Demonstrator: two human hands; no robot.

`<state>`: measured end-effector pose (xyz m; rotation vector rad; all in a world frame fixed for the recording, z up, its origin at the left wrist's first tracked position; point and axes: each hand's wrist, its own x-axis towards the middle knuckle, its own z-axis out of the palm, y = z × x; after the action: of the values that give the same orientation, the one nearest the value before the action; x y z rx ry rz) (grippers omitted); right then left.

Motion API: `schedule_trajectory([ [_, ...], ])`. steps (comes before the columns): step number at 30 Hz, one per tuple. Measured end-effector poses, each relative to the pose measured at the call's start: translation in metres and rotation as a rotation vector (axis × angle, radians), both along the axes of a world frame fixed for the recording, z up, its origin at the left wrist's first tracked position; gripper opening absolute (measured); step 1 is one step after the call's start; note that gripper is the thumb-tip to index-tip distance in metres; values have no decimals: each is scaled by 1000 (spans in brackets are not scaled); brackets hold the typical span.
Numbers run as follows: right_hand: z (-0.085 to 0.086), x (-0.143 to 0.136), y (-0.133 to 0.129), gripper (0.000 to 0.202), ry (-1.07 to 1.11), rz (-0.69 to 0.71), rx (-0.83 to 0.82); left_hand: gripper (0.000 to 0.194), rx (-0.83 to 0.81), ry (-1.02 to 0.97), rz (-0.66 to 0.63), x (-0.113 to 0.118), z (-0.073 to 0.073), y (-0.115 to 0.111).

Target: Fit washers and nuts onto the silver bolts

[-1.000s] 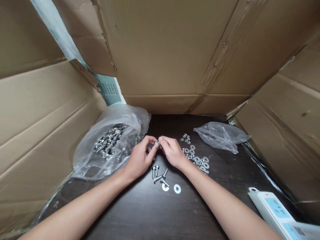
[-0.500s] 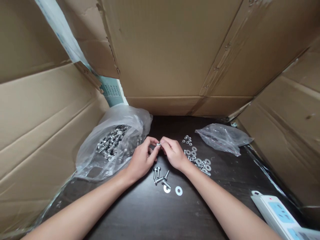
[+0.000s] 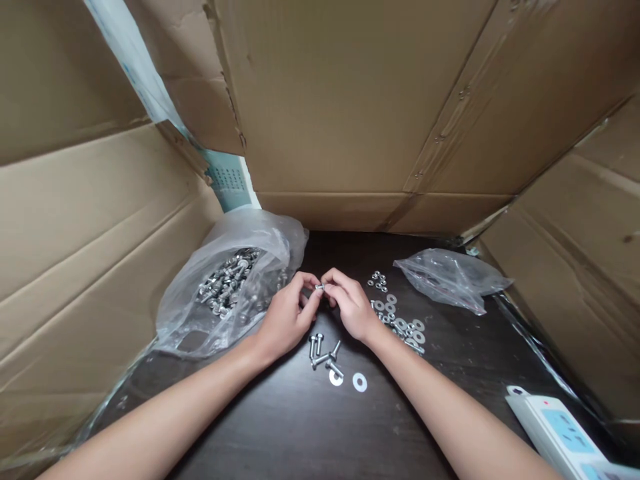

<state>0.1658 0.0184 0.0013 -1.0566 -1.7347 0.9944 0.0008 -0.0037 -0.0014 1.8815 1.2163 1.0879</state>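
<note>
A small silver bolt [image 3: 319, 287] is held between my two hands above the dark table. My left hand [image 3: 290, 310] pinches it between thumb and forefinger. The fingertips of my right hand [image 3: 351, 307] close on its other end, and whatever small part they cover is hidden. Just below the hands lie several loose bolts [image 3: 320, 361]. One flat washer [image 3: 337, 379] sits partly under a bolt, and another washer [image 3: 359, 382] lies to its right.
At left stands a clear plastic bag [image 3: 173, 313] full of bolts. Beyond my right wrist are several nuts [image 3: 381, 285] and a heap of washers and hardware [image 3: 400, 324]. A flattened plastic bag [image 3: 445, 277] and a power strip [image 3: 537, 413] lie at right. Cardboard walls [image 3: 350, 100] enclose the table.
Both hands stay together at the bolt, with the right fingers shifted slightly around its end. The whole view has moved a little; the loose hardware lies as before.
</note>
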Motion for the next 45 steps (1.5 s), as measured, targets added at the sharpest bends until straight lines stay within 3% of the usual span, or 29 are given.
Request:
schedule_trajectory([
  [10,-1,0,0,32,-2,24,-14,12,72,147,9,1,2,-2],
  [20,-6,-1,0,42,-6,4,-59,8,72,115,-12,1,-1,-2],
  [30,-4,-1,2,10,11,-16,-2,4,83,7,26,1,1,0],
  [45,-4,0,0,7,-56,5,43,10,33,-45,15,0,-3,2],
])
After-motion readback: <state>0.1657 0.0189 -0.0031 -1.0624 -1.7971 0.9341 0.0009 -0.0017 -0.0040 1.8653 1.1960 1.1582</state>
